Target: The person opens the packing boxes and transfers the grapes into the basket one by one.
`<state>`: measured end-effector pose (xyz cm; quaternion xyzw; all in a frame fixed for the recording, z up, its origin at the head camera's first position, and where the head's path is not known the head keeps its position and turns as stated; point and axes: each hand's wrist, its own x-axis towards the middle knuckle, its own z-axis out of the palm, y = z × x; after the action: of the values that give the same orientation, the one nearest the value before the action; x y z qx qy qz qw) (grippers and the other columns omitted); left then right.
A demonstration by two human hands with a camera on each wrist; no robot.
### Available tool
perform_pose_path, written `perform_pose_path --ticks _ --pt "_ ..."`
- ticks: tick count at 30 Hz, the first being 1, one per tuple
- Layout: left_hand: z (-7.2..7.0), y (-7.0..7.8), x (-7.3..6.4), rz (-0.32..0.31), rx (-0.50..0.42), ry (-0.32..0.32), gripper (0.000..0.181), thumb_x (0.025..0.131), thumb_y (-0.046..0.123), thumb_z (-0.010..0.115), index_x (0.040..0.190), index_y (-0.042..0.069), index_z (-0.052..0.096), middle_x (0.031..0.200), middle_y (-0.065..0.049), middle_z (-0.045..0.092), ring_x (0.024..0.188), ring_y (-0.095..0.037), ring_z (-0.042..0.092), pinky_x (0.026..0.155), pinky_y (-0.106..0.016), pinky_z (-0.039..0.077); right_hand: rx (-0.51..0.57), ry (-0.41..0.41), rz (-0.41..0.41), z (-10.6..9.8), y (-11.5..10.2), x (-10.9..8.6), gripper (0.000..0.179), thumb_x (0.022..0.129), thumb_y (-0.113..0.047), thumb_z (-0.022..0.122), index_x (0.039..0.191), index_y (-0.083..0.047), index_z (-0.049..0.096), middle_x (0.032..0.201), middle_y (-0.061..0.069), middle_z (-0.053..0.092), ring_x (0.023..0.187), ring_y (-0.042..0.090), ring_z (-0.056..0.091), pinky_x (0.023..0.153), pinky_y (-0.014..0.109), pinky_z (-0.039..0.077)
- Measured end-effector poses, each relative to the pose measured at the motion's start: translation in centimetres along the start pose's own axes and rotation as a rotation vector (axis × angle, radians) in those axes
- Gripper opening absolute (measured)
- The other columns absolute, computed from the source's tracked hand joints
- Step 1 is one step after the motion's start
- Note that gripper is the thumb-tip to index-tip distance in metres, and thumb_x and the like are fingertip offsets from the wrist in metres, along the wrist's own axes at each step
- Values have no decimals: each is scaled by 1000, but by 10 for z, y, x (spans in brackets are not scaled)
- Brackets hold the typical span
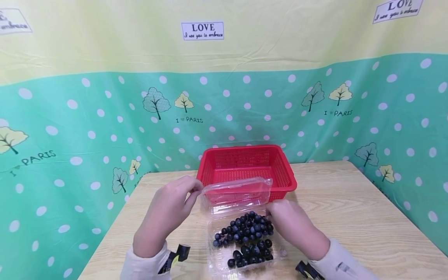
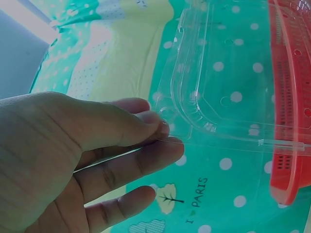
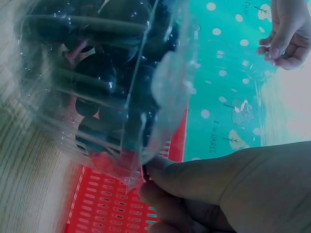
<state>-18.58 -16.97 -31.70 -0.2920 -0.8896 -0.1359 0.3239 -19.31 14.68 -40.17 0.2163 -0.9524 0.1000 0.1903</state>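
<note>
A clear plastic clamshell box (image 1: pixel 219 261) stands on the table with its hinged lid (image 1: pixel 241 193) raised at the far side. Inside lie a large bunch of dark grapes (image 1: pixel 246 229) and a smaller cluster of dark grapes (image 1: pixel 252 254) nearer me. My left hand (image 1: pixel 171 208) pinches the lid's left corner between thumb and forefinger, other fingers spread loosely in the left wrist view. At the box's far right corner, my right hand (image 1: pixel 291 222) pinches the plastic rim with thumb and forefinger. Grapes show through the box wall (image 3: pixel 170 92) in the right wrist view.
Directly behind the box is a red perforated basket (image 1: pixel 291 181), partly seen through the lid. A wood-grain table (image 1: pixel 325 198) carries everything. Green and yellow printed cloth (image 1: pixel 245 89) hangs around its back and sides.
</note>
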Motion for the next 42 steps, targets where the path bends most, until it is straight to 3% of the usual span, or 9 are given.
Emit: perform_pose_path --ticks 6,14,19,26,42 --pt "0 0 0 -5 -3 -17 13 89 9 79 99 17 76 96 7 74 83 -9 71 70 -30 59 -31 49 -46 1 1 -1 17 79 -9 88 75 -19 75 71 -10 62 69 8 63 64 25 56" --pt "0 1 0 -45 -2 -43 14 89 11 81 100 17 76 97 7 74 77 -8 67 66 -28 56 6 65 -57 -3 0 -1 14 81 -14 87 80 -20 75 74 -11 62 70 6 60 67 25 56" --pt "0 0 0 -71 5 -60 12 89 13 81 100 16 79 97 7 75 76 -10 67 65 -28 55 16 133 -87 -9 -3 -1 17 81 -16 88 79 -19 71 76 -11 63 71 6 58 67 25 55" --pt "2 -1 0 -80 12 -62 10 89 14 82 95 20 78 93 10 72 71 -6 60 64 -26 53 42 246 -127 -10 -3 0 18 78 -17 91 85 -20 75 82 -11 69 75 5 62 70 27 58" --pt "-1 0 -2 -106 25 -70 9 88 14 82 92 20 76 85 11 65 63 -2 48 58 -22 45 77 326 -169 -14 -5 1 19 79 -17 91 91 -19 76 85 -10 71 77 7 64 70 28 59"
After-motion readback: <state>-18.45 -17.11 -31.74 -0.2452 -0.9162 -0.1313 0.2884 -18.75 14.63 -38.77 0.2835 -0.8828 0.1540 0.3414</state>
